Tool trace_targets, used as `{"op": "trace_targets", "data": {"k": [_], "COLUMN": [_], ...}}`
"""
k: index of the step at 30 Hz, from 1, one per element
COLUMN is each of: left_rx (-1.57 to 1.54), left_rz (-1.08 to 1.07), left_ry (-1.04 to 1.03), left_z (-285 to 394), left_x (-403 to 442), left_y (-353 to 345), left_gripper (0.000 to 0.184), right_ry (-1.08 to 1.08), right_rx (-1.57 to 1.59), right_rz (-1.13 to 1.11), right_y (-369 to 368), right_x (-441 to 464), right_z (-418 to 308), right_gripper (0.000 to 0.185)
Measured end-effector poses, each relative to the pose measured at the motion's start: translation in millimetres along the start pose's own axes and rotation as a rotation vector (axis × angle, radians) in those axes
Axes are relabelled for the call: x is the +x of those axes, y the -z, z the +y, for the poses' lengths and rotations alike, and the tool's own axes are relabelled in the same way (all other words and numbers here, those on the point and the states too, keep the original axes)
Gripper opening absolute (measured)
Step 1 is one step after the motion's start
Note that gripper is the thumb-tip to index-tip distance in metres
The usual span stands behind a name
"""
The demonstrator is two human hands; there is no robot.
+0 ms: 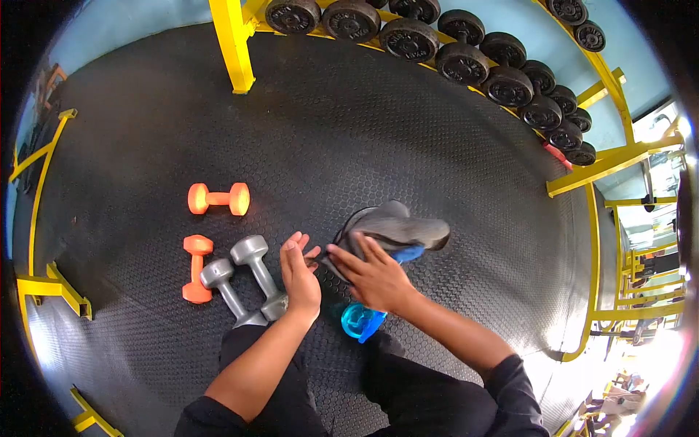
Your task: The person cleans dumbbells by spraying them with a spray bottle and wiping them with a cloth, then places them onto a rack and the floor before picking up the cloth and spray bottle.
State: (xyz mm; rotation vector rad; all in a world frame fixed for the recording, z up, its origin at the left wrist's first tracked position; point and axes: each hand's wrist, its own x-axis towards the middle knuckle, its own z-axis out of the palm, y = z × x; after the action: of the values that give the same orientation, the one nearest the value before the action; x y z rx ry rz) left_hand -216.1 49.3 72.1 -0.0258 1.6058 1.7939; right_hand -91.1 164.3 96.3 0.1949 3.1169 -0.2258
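Observation:
Over the dark floor, my left hand point(300, 275) is raised with its fingers apart, close to the edge of a grey and black cloth-like item point(393, 224). My right hand point(375, 275) lies against that item, palm down, fingers spread. A bit of blue point(408, 253) shows beside my right hand. Just below that hand stands a blue bottle point(358, 320), partly hidden by the wrist. Left of my left hand lie two grey dumbbells point(258, 271) side by side.
Two orange dumbbells point(218, 199) lie at the left on the black rubber floor point(145, 146). A yellow rack point(233, 51) with several black dumbbells point(408, 40) runs along the top right. Yellow frames point(593, 255) stand at both sides.

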Motion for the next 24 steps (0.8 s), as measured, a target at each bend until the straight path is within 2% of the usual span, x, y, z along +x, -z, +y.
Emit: {"op": "trace_targets", "data": {"k": [2,3,8,10,11,13,14,16,17,18,20,21,22,24], "left_rx": [-0.006,0.008,0.042,0.19,0.154,0.154,0.161,0.252,0.246,0.24,0.163,0.172,0.18,0.199], "left_rz": [0.009,0.006,-0.017,-0.263,-0.293,-0.362,-0.431,-0.433,-0.492,-0.553,-0.432,-0.409,-0.386,-0.408], "left_ry": [0.007,-0.003,0.004,0.019,0.009,0.022,0.034,0.094,0.144,0.195,0.162,0.165,0.168,0.194], "left_z": [-0.4,-0.4,-3.6,-11.6,-16.2,-21.5,-23.3,-15.2,-15.2,-16.9,-31.6,-32.1,-30.9,-23.8], "left_x": [2.3,2.5,11.5,20.9,22.4,19.0,17.7,8.8,7.3,5.7,14.4,14.1,13.8,15.8], "left_y": [1.3,1.5,14.9,26.3,26.4,19.0,13.9,1.5,-3.1,-8.7,-12.2,-14.5,-17.7,-23.1], "left_gripper": [0.067,0.067,0.059,0.051,0.051,0.054,0.057,0.057,0.06,0.063,0.06,0.059,0.058,0.057], "right_ry": [0.1,0.096,0.093,0.216,0.215,0.141,-0.005,-0.346,-0.441,-0.459,-1.058,-1.227,-1.419,-1.393], "right_rx": [-0.127,-0.132,-0.201,-0.005,-0.01,-0.013,-0.02,0.07,0.241,0.246,0.723,0.88,0.897,1.388], "right_rz": [-0.116,0.007,-0.064,-0.035,-0.038,-0.253,-0.377,-0.1,0.212,0.217,0.51,0.393,0.277,0.669], "right_y": [-2.2,-12.0,-7.7,-4.1,-4.1,-6.9,-4.2,-21.9,-28.5,-39.3,-69.9,-74.0,-83.8,-120.4], "right_x": [27.0,37.3,-4.2,-38.7,-56.2,-92.1,-107.3,-144.7,-160.0,-172.2,-201.7,-216.4,-231.3,-261.1], "right_z": [-4.0,-3.7,4.8,21.5,33.6,58.2,68.5,88.4,92.6,94.7,96.3,94.6,93.2,83.0], "right_gripper": [0.046,0.04,0.036,0.035,0.035,0.035,0.037,0.034,0.032,0.032,0.033,0.037,0.042,0.049]}}
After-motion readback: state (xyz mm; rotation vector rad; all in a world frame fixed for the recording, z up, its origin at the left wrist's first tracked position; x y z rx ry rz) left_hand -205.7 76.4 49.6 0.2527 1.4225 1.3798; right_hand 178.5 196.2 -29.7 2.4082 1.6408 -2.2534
